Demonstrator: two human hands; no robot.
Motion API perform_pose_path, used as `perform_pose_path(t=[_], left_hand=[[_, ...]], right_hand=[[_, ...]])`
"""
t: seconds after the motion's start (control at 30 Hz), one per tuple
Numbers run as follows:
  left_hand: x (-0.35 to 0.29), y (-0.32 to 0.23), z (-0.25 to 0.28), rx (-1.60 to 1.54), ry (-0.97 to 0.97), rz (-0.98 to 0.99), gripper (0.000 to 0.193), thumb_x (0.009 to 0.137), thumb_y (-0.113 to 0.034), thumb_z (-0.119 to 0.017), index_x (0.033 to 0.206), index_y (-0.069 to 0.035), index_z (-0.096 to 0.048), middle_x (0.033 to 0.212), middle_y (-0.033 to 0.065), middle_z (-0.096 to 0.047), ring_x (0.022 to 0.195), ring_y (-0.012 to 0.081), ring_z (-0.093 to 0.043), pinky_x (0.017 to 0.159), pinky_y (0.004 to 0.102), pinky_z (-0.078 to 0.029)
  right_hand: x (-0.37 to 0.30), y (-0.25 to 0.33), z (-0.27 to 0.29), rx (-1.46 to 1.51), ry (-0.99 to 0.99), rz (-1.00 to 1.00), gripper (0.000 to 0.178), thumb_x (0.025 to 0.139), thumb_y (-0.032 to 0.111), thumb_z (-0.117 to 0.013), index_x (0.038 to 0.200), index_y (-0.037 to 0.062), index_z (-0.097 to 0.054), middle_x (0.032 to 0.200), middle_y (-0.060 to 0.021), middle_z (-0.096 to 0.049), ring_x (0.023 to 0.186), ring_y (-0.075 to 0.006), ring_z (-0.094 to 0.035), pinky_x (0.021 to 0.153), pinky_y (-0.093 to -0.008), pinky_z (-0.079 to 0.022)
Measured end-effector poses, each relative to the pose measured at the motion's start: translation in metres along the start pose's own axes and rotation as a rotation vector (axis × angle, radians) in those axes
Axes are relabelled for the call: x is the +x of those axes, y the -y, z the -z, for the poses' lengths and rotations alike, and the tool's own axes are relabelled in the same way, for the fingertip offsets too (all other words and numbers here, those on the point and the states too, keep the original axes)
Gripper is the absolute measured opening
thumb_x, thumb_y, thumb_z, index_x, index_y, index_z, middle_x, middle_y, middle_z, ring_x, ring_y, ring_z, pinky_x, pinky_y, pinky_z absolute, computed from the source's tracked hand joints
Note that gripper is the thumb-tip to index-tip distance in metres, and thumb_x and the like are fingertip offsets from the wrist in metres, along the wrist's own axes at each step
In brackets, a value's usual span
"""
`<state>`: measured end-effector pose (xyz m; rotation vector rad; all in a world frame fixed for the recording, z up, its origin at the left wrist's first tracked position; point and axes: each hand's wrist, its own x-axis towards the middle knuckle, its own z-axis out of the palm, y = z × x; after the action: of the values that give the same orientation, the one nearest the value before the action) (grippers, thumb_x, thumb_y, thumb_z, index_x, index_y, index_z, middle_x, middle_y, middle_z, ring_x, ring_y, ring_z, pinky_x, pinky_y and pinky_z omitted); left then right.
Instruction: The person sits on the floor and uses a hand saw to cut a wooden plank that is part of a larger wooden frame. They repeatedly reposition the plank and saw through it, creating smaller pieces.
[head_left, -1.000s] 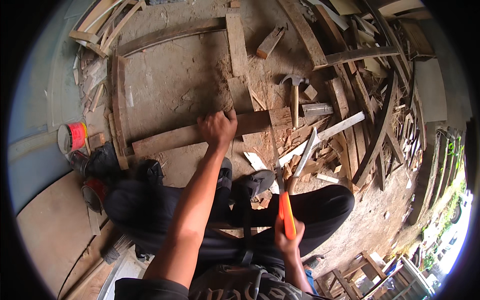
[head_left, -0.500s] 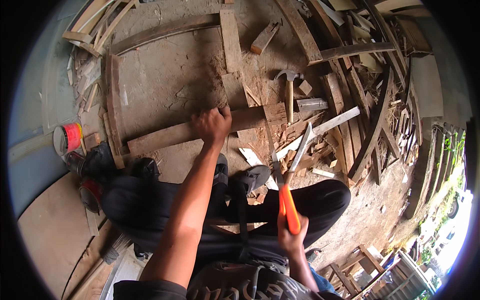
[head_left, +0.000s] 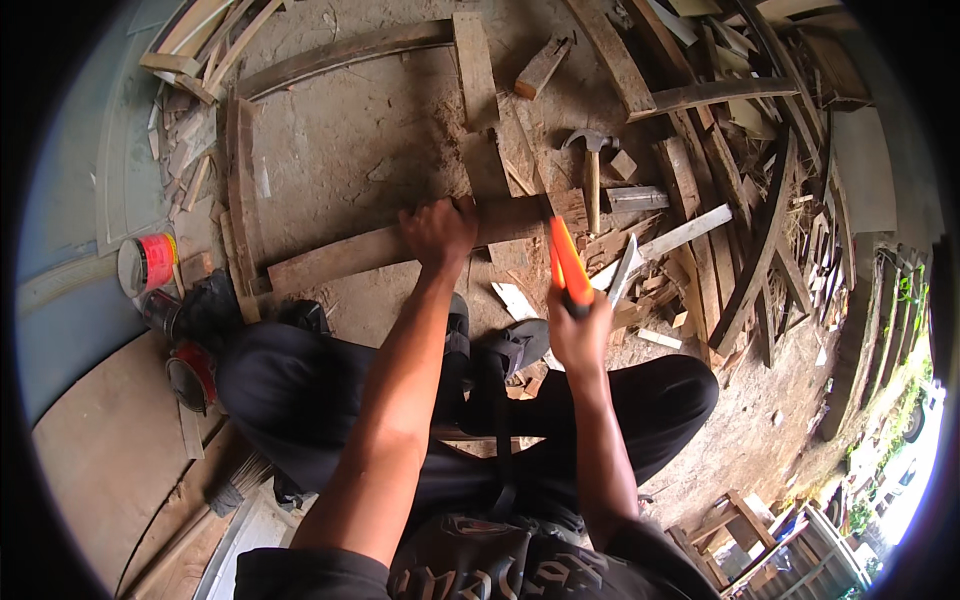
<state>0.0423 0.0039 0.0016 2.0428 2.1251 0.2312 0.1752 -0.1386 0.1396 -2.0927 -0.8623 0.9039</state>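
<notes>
Gothic lettering (head_left: pixel 480 584) on shirt (head_left: pixel 530 545), label (head_left: pixel 155 259) on can (head_left: pixel 131 267)

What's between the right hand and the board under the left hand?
The saw's orange handle, jutting from the right hand toward the board; the head view shows it.

Through the head-worn fisheye I looked steeply down, from close above, over both hands (head_left: pixel 580 328) and the floor (head_left: pixel 340 150).

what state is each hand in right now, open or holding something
Left hand: closed, curled over the wooden plank.
Right hand: closed, holding the orange saw handle.
</notes>
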Motion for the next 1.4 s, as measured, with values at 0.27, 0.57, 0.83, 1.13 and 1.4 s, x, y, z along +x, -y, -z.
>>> perform_pose_path(t=[0.27, 0.57, 0.83, 1.13, 1.4], left_hand=[[0.005, 0.006, 0.007, -0.022, -0.005, 0.046, 0.047, 0.091, -0.042, -0.050, 0.088, -0.004, -0.077, 0.085, 0.0231, -0.073, 0.088, 0.0403, -0.071, 0.107, 0.0544, -0.039], [0.008, 0.006, 0.009, -0.044, 0.062, 0.075, 0.047, 0.091, -0.040, -0.047, 0.084, -0.004, -0.077, 0.088, 0.0239, -0.073, 0.089, 0.0393, -0.071, 0.105, 0.0547, -0.040], [-0.005, 0.008, -0.023, -0.051, -0.153, 0.004, 0.043, 0.089, -0.042, -0.054, 0.076, -0.008, -0.077, 0.080, 0.0217, -0.073, 0.079, 0.0376, -0.072, 0.102, 0.0548, -0.042], [-0.004, 0.011, -0.002, -0.063, -0.049, 0.012, 0.045, 0.090, -0.041, -0.052, 0.073, -0.006, -0.076, 0.076, 0.0204, -0.072, 0.075, 0.0379, -0.071, 0.099, 0.0517, -0.043], [0.000, 0.006, 0.007, -0.039, -0.020, 0.073, 0.044, 0.089, -0.039, -0.052, 0.074, -0.005, -0.076, 0.078, 0.0216, -0.072, 0.076, 0.0376, -0.071, 0.096, 0.0493, -0.044]], right_hand=[[-0.151, -0.017, 0.078, 0.040, 0.059, -0.009, 0.012, 0.090, 0.005, -0.063, 0.081, -0.0036, -0.064, 0.060, -0.0057, -0.056, 0.059, -0.0085, -0.059, 0.058, -0.0283, -0.049], [-0.097, -0.034, 0.037, 0.009, 0.035, 0.092, 0.008, 0.084, 0.004, -0.066, 0.090, -0.0014, -0.069, 0.065, -0.0181, -0.062, 0.057, -0.0277, -0.066, 0.060, -0.0347, -0.051], [0.009, -0.003, -0.012, 0.094, -0.018, 0.032, 0.029, 0.091, 0.013, -0.067, 0.071, -0.0041, -0.055, 0.055, -0.0001, -0.047, 0.055, -0.0052, -0.041, 0.046, -0.0311, -0.034], [-0.074, -0.019, 0.044, -0.046, 0.097, -0.003, 0.012, 0.087, 0.004, -0.061, 0.088, -0.0072, -0.066, 0.061, -0.0127, -0.059, 0.059, -0.0108, -0.057, 0.058, -0.0316, -0.049], [-0.116, -0.040, 0.048, 0.057, 0.060, 0.017, 0.008, 0.086, 0.006, -0.066, 0.085, -0.0019, -0.067, 0.061, -0.0129, -0.059, 0.057, -0.0175, -0.065, 0.059, -0.0308, -0.052]])
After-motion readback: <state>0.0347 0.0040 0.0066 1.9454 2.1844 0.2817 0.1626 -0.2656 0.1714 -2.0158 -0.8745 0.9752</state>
